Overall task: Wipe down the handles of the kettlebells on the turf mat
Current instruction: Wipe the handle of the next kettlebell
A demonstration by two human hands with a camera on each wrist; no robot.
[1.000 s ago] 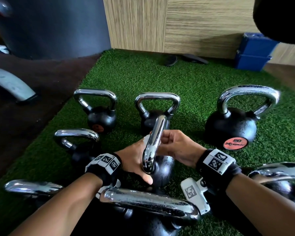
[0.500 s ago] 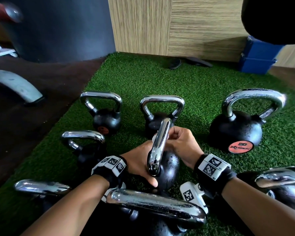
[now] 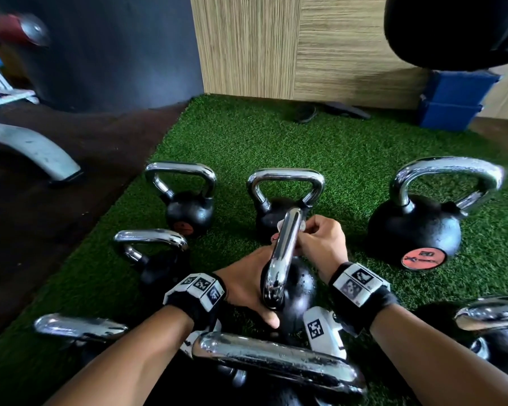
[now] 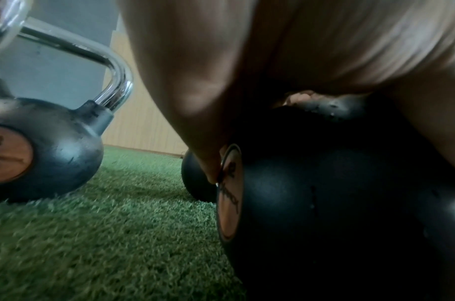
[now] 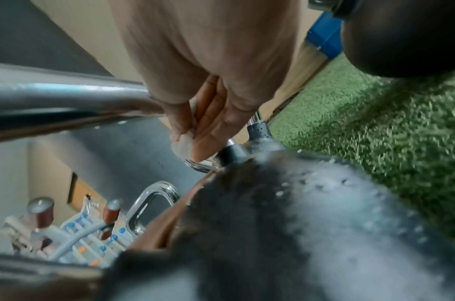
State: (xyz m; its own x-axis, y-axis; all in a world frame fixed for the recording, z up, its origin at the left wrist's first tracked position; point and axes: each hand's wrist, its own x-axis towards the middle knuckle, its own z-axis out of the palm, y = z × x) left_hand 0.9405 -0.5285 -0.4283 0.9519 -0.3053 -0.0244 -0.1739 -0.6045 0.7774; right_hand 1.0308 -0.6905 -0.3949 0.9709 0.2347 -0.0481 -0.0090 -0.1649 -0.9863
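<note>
Right hand (image 3: 320,244) curls around the far end of a chrome handle (image 3: 283,253), its fingers (image 5: 208,130) pinching a small pale cloth (image 5: 184,145) against the metal just above where the handle meets the ball. Left hand (image 3: 247,285) lies with its palm against the left side of the same kettlebell (image 3: 299,291), the thumb reaching round the near side of the black ball below the handle; how the other fingers lie is hidden behind the ball. From the left wrist, the thumb touches the edge of a round orange label on that ball.

This kettlebell stands on the green turf mat (image 3: 276,142), in the middle of a cluster, its handle seen end-on and running away from the person. Droplets speckle the ball and handle.

Three more kettlebells stand upright behind it: a small one (image 3: 188,212) to the left, another (image 3: 276,218) directly behind the hands, and a large one (image 3: 414,232) with an orange label to the right. Another (image 3: 156,259) sits just left of the left wrist. Chrome handles of others cross the near edge, one (image 3: 276,361) between the forearms.

A blue box (image 3: 452,101) sits by the wooden wall.
</note>
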